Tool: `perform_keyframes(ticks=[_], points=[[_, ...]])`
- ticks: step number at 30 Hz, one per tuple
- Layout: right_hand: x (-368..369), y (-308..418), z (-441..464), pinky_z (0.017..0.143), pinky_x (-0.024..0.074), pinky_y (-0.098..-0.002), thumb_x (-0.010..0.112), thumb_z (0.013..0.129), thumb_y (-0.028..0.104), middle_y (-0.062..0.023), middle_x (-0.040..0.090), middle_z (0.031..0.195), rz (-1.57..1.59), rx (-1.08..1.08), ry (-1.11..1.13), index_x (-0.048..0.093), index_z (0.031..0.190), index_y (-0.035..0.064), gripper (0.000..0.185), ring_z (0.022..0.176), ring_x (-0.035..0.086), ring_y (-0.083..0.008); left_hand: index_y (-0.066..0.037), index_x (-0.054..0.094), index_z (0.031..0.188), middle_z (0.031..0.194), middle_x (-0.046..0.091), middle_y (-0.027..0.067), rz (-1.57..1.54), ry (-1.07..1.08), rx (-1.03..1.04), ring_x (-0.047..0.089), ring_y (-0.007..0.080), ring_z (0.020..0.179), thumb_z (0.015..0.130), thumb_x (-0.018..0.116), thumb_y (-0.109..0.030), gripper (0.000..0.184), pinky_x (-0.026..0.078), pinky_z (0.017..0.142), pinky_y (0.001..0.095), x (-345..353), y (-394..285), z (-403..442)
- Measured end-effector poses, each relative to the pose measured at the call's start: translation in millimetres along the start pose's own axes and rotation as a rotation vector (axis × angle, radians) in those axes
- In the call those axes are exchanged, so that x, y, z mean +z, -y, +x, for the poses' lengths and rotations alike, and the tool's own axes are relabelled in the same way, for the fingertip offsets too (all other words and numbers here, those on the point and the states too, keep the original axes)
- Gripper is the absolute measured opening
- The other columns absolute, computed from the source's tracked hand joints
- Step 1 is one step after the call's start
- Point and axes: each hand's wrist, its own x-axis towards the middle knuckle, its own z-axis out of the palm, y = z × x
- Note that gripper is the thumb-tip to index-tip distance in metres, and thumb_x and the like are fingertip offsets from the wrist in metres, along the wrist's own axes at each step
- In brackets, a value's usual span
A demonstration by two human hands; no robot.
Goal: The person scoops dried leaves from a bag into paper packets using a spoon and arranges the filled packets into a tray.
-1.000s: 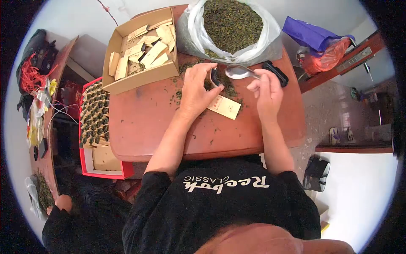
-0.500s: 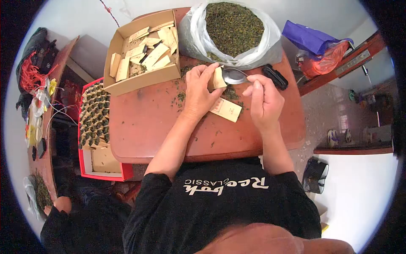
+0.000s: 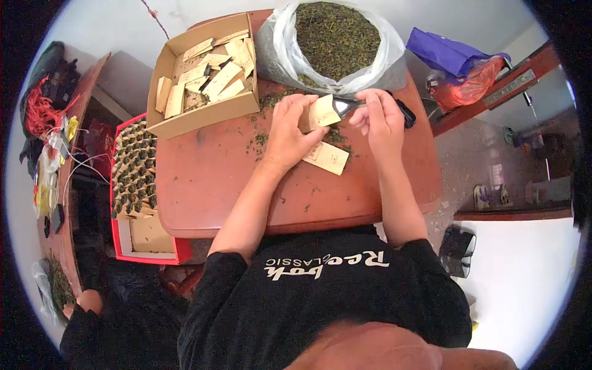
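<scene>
Head view: the black shirt reads "Reebok CLASSIC", upside down. Print on the 2 cream packets, 1 held [image 3: 324, 113] and 1 lying on the bench [image 3: 209, 191], is too small to read. The left hand [image 3: 291, 131] pinches the held packet between its fingers near the bag of dried leaves [image 3: 338, 40]. The right hand [image 3: 380, 117] grips the spoon [image 3: 346, 106] in closed fingers; the spoon's tip is hidden at the packet's edge. A black object behind the right hand is partly covered.

Left of the left forearm [image 3: 244, 202], the worktop [image 3: 197, 185] lies open; beyond, the cardboard box [image 3: 206, 117] and plastic bag [image 3: 279, 49] block passage.
</scene>
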Motion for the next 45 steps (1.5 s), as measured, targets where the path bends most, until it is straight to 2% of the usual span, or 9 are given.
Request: perform_keyframes(ticks=[10,13,17,20,22,25,26,35,45], points=[[-10.6,-17.0,20.6,0.049,0.0399,-0.0203,0.045,0.104,0.027,-0.0014,0.060,0.063,0.110,0.137,0.125,0.059,0.101,0.0035,0.028,0.053,0.050,-0.0047,-0.006,0.058,0.111,0.111,0.057,0.0126,-0.053,-0.013,-0.041,0.052,0.0327,0.110,0.066,0.076,-0.008,0.049,0.041,0.098,0.0413,-1.9,2.9,0.7],[-6.6,-9.7,16.3,0.050,0.0434,-0.0217,0.046,0.103,0.025,-0.0022,0.061,0.064,-0.010,-0.031,0.168,0.060,0.100,0.0022,0.027,0.054,0.054,-0.0067,-0.005,0.059,0.110,0.109,0.058,0.0125,-0.070,-0.017,-0.050,0.054,0.0324,0.107,0.066,0.075,-0.008,0.048,0.043,0.096,0.0410,-2.7,3.9,2.0],[-1.8,12.4,5.0,0.063,0.0515,-0.0258,0.050,0.100,0.018,-0.0060,0.065,0.070,-0.315,-0.171,0.259,0.064,0.100,0.0009,0.022,0.065,0.064,-0.0109,-0.005,0.059,0.108,0.105,0.059,0.0128,-0.091,0.044,-0.083,0.056,0.0318,0.103,0.066,0.074,-0.008,0.045,0.045,0.092,0.0405,-6.0,1.7,3.1],[-3.5,11.7,7.6,0.060,0.0510,-0.0270,0.051,0.099,0.017,-0.0063,0.065,0.071,-0.369,-0.435,0.337,0.064,0.102,0.0019,0.020,0.063,0.063,-0.0114,-0.004,0.059,0.109,0.105,0.059,0.0122,-0.087,0.079,-0.078,0.057,0.0302,0.101,0.067,0.074,-0.008,0.044,0.046,0.090,0.0388,-7.9,2.7,2.4],[-7.2,9.6,8.4,0.059,0.0505,-0.0268,0.052,0.099,0.016,-0.0058,0.065,0.072,-0.338,-0.393,0.357,0.065,0.103,0.0025,0.019,0.062,0.062,-0.0111,-0.005,0.059,0.111,0.106,0.057,0.0110,-0.061,0.087,-0.052,0.057,0.0278,0.099,0.069,0.075,-0.007,0.045,0.047,0.087,0.0355,-10.2,2.7,2.6],[-9.9,14.8,8.7,0.058,0.0500,-0.0259,0.052,0.099,0.016,-0.0049,0.066,0.072,-0.292,-0.311,0.367,0.065,0.103,0.0034,0.018,0.061,0.062,-0.0099,-0.005,0.058,0.110,0.105,0.059,0.0133,-0.079,0.039,-0.018,0.056,0.0330,0.103,0.066,0.075,-0.009,0.047,0.045,0.092,0.0417,-9.4,2.4,3.1],[-10.2,16.8,8.1,0.058,0.0499,-0.0254,0.052,0.099,0.016,-0.0046,0.066,0.072,-0.278,-0.277,0.367,0.065,0.103,0.0037,0.018,0.062,0.061,-0.0094,-0.005,0.058,0.111,0.107,0.058,0.0129,-0.063,0.032,-0.006,0.056,0.0317,0.103,0.066,0.076,-0.009,0.049,0.046,0.091,0.0400,-9.6,0.8,3.3],[2.2,12.7,7.5,0.056,0.0484,-0.0222,0.049,0.102,0.024,-0.0027,0.064,0.065,-0.189,-0.136,0.128,0.064,0.097,0.0009,0.028,0.058,0.059,-0.0061,-0.005,0.058,0.114,0.113,0.058,0.0128,-0.039,0.006,-0.008,0.056,0.0298,0.108,0.065,0.082,-0.009,0.054,0.046,0.093,0.0374,-9.7,-5.9,3.4],[-8.5,6.0,28.6,0.051,0.0433,-0.0202,0.044,0.104,0.030,-0.0026,0.060,0.061,-0.043,0.017,0.241,0.059,0.096,0.0030,0.032,0.052,0.052,-0.0058,-0.004,0.059,0.109,0.108,0.057,0.0131,-0.174,0.033,-0.034,0.056,0.0316,0.105,0.064,0.080,-0.008,0.049,0.047,0.090,0.0388,-13.4,0.4,3.9]])
